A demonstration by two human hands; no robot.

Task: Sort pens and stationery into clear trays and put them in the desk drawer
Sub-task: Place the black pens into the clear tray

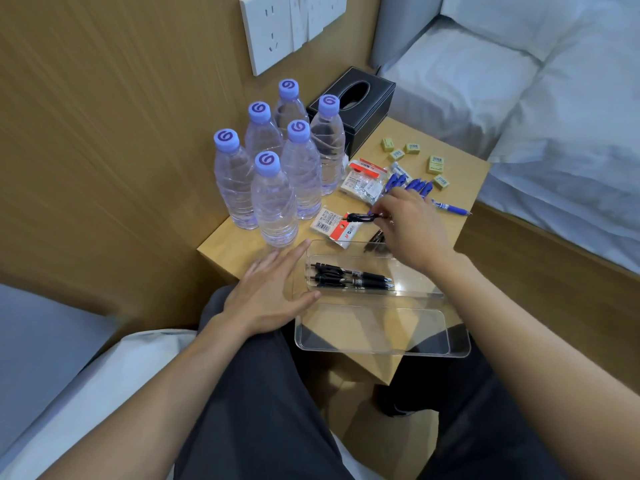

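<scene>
Your right hand (410,226) reaches over the light wooden table (460,188), its grip pinching a black click pen (360,217) at one end, the pen held level above the red-and-white stationery packets (337,228). Your left hand (266,296) lies flat and spread, fingers pressed against the left end wall of the far clear plastic tray (415,268), holding nothing. That tray sits at the table's near side and already has several black pens (353,277) lying lengthwise along its near wall. A second clear plastic tray (457,344), with nothing in it, sits just beside it, nearer to you, overhanging the table edge. Blue pens (410,185) and small yellow-green eraser boxes (436,164) lie farther back, near the black tissue box (356,109). Six clear water bottles with purple caps (273,199) stand at the left.
</scene>
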